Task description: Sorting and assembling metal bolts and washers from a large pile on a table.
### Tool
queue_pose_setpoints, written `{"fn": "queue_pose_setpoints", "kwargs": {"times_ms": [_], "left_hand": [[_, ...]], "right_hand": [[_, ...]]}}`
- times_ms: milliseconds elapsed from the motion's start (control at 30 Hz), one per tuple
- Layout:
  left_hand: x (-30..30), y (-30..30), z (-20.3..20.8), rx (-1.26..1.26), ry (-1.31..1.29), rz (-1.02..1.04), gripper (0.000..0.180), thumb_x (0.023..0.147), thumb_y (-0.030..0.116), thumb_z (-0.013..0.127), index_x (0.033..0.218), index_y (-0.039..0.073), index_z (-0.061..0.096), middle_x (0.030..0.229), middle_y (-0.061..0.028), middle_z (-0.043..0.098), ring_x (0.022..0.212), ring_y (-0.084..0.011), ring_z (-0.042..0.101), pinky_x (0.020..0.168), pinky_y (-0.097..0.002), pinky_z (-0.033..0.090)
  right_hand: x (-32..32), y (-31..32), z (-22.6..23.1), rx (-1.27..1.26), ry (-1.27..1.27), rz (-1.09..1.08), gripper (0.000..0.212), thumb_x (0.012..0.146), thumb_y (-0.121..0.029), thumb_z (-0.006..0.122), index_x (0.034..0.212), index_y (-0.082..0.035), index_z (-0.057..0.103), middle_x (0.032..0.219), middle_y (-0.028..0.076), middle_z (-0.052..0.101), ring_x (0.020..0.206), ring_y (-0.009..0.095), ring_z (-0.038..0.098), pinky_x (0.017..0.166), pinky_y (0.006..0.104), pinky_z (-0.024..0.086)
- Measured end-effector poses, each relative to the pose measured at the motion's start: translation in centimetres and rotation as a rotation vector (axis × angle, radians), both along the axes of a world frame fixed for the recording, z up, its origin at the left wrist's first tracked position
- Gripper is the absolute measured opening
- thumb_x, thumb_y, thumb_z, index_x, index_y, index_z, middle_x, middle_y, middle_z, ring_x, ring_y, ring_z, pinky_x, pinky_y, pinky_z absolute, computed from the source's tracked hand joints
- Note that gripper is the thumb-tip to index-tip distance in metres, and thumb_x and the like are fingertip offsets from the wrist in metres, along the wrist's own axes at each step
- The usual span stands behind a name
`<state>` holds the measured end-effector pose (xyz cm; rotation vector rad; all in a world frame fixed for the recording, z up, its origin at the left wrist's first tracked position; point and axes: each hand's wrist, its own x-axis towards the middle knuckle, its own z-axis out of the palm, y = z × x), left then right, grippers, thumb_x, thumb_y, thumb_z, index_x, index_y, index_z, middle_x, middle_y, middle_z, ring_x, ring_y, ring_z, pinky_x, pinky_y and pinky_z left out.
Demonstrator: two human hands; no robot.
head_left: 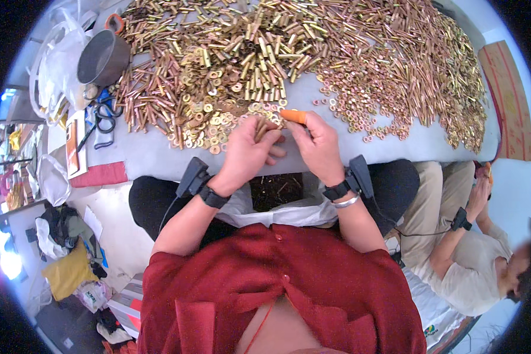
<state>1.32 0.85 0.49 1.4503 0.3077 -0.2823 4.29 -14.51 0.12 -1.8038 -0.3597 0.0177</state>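
We see a room with a pale table [156, 156] spread in front of the seated person. The tube pile [383, 47] covers most of it and lies toward the far side, we suppose to leave a working strip nearby. A co-worker [472, 265] sits at the right. On the left is the pot [103, 58] (the scissors [105, 121] lie near it), probably set there to be within reach yet out of the way. Both hands meet at the table's near side, beside the washers [200, 130], perhaps to spare reaching. The left hand [248, 144] is curled round a few tubes [261, 128], seemingly bunched to keep them ready. The right hand [320, 147] has thumb and forefinger close to the left fingertips, but we cannot tell whether they pinch anything. An orange finger cover [294, 116] sheathes that forefinger, likely against wear.

As for materials, we find the table smooth and dull, the pot dark and round, and the tubes slim, straight and brassy with a gloss. The washers are flat golden discs with holes, and the small rings [389, 118] look pinker and tighter
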Motion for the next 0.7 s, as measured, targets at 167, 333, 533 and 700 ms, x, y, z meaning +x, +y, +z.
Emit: {"fn": "queue_pose_setpoints", "kwargs": {"times_ms": [167, 333, 533, 700], "left_hand": [[-0.2, -1.1, -1.2, 0.216, -0.193, -0.092, 0.014, 0.09, 0.013, 0.058, 0.098, 0.004, 0.051, 0.079, -0.007, 0.065, 0.065, -0.0138, 0.066, 0.049, -0.026, 0.05], [-1.1, -1.1, -1.2, 0.236, -0.353, -0.024, 0.014, 0.088, 0.009, 0.062, 0.093, 0.001, 0.052, 0.07, -0.0063, 0.062, 0.062, -0.0139, 0.066, 0.048, -0.027, 0.048], [0.2, -1.9, -0.7, -0.037, -0.012, -0.131, 0.018, 0.091, 0.014, 0.058, 0.104, 0.004, 0.051, 0.087, -0.0077, 0.065, 0.07, -0.0147, 0.067, 0.049, -0.0241, 0.052], [-0.2, 0.0, -0.8, -0.167, -0.07, -0.171, 0.02, 0.095, 0.014, 0.052, 0.109, 0.001, 0.047, 0.098, -0.0105, 0.063, 0.077, -0.0194, 0.068, 0.056, -0.0247, 0.055]], "right_hand": [[-0.3, -1.2, 0.7, -0.256, -0.112, -0.039, 0.016, 0.088, -0.008, 0.054, 0.101, -0.002, 0.062, 0.093, 0.014, 0.063, 0.086, 0.029, 0.061, 0.076, 0.035, 0.047], [-0.3, -1.2, 0.3, -0.354, -0.213, -0.026, 0.013, 0.088, -0.014, 0.059, 0.092, -0.001, 0.06, 0.081, 0.014, 0.057, 0.078, 0.031, 0.056, 0.069, 0.0372, 0.045], [0.3, -2.0, 0.9, -0.332, -0.241, -0.091, 0.015, 0.087, -0.013, 0.06, 0.094, -0.001, 0.061, 0.079, 0.014, 0.057, 0.074, 0.03, 0.056, 0.064, 0.0377, 0.043], [-0.2, -0.4, 1.0, -0.053, 0.064, -0.038, 0.016, 0.082, -0.014, 0.065, 0.091, -0.001, 0.066, 0.084, 0.012, 0.065, 0.076, 0.02, 0.063, 0.069, 0.0304, 0.049]]}}
